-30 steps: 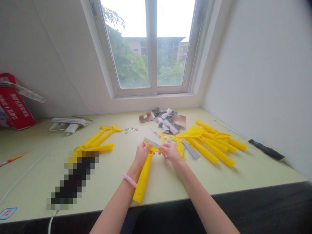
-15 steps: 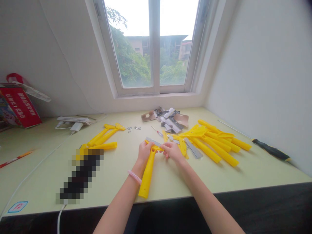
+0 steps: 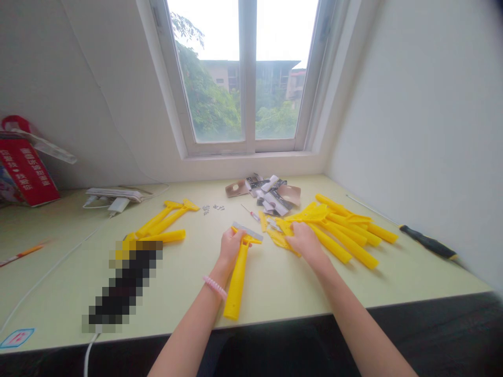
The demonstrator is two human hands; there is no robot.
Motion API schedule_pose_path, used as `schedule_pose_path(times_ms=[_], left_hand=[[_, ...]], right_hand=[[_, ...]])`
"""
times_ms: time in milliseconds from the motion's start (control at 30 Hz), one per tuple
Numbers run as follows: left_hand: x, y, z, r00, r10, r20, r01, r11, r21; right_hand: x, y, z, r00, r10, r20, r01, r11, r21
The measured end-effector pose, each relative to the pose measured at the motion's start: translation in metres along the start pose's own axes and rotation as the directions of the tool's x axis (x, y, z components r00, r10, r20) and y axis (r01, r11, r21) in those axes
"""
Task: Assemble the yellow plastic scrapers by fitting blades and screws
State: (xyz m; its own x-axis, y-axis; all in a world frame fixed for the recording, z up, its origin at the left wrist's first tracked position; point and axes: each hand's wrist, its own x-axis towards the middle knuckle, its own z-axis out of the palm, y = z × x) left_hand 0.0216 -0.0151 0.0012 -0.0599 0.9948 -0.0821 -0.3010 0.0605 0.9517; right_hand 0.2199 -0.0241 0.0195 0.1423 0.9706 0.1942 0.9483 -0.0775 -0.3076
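Observation:
My left hand [image 3: 231, 246] is closed around the head of a yellow scraper [image 3: 238, 280], whose handle points toward the front edge of the table. A grey metal blade [image 3: 248, 231] lies across the scraper's head. To the right, my right hand [image 3: 305, 242] reaches into a pile of loose parts, its fingers bent down over a flat yellow plate [image 3: 280, 240]; the fingertips are partly hidden. Beside that plate are another yellow piece [image 3: 263, 222] and some metal blades [image 3: 272, 224]. Several yellow scraper handles [image 3: 338, 243] fan out to the right of this hand.
Small screws [image 3: 218, 207] lie in little heaps near a small screwdriver [image 3: 250, 212]. Torn packaging [image 3: 273, 196] sits below the window. More yellow scrapers [image 3: 167, 222] rest left, by a pixelated dark object [image 3: 126, 285]. A long black-handled screwdriver [image 3: 428, 242] lies along the right wall.
My right hand has left the scraper's head and moved right to the loose parts, where a yellow plate has shifted. My left hand keeps hold of the scraper. The view has turned slightly.

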Motion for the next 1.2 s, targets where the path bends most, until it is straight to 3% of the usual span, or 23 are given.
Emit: schedule_pose_path(times_ms=[233, 300, 367, 433, 533, 633, 733, 867, 1067, 1200], left_hand=[[0.001, -0.003, 0.000, 1.000, 0.012, 0.022, -0.013, 1.000, 0.016], [0.001, -0.003, 0.000, 1.000, 0.014, 0.025, -0.014, 1.000, 0.017], [0.001, -0.003, 0.000, 0.999, 0.014, 0.031, -0.015, 1.000, 0.015], [0.000, -0.002, 0.000, 0.999, 0.014, 0.038, -0.014, 1.000, 0.011], [0.000, -0.003, 0.000, 0.999, 0.013, 0.050, -0.013, 1.000, 0.008], [0.000, -0.004, 0.000, 0.998, 0.007, 0.068, -0.008, 1.000, 0.018], [0.001, -0.005, -0.001, 0.996, -0.001, 0.087, -0.002, 1.000, 0.030], [0.002, -0.006, -0.002, 0.994, 0.002, 0.108, -0.006, 0.999, 0.038], [0.002, -0.006, -0.003, 0.989, 0.010, 0.149, -0.015, 0.999, 0.038], [0.002, -0.006, -0.003, 0.986, 0.008, 0.169, -0.016, 0.999, 0.046]], right_hand=[[0.002, -0.001, -0.001, 0.996, 0.003, -0.095, -0.002, 1.000, 0.016], [0.004, 0.000, -0.003, 0.991, 0.027, -0.131, -0.013, 0.994, 0.105], [0.007, -0.001, -0.005, 0.990, 0.049, -0.129, -0.007, 0.950, 0.311], [0.010, -0.004, -0.005, 0.997, 0.069, -0.033, -0.034, 0.789, 0.613], [0.012, -0.012, -0.002, 0.986, 0.004, 0.168, -0.158, 0.370, 0.916], [0.010, -0.021, 0.002, 0.968, -0.106, 0.227, -0.223, 0.048, 0.974], [0.008, -0.029, 0.006, 0.962, -0.175, 0.208, -0.227, -0.098, 0.969], [0.008, -0.032, 0.009, 0.969, -0.186, 0.163, -0.179, -0.077, 0.981], [0.006, -0.033, 0.012, 0.993, -0.001, 0.117, -0.116, 0.100, 0.988], [0.001, -0.037, 0.009, 0.992, -0.078, 0.100, -0.095, 0.065, 0.993]])
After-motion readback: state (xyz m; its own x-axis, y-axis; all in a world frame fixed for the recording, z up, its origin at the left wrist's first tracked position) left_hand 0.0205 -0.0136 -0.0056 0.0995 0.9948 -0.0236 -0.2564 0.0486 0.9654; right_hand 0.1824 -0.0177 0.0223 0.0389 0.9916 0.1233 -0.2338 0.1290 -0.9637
